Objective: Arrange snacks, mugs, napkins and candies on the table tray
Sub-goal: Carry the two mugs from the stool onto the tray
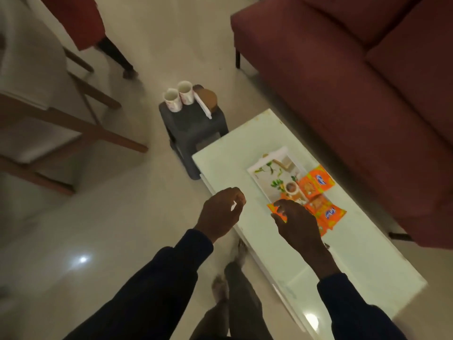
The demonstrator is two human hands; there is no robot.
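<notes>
A white tray (272, 168) printed with leaves lies on the pale glass table (362, 263). Three orange snack packets rest at the tray's near end: one on the right (318, 183), one nearer me (329, 213), and one on the left (275, 209). My right hand (297, 225) is over that left packet, with thumb and forefinger pinching its edge. My left hand (220, 212) hovers over the table's left edge, fingers loosely curled and holding nothing. Two white mugs (171, 100) (185, 92) stand on a dark stool (193, 123), next to a white napkin stack (203, 106).
A brown rounded object (208, 98) sits behind the napkins on the stool. A dark red sofa (355, 77) runs along the table's far side. Wooden chair legs (81, 123) stand on the left. My legs and bare feet (230, 278) are on the tiled floor.
</notes>
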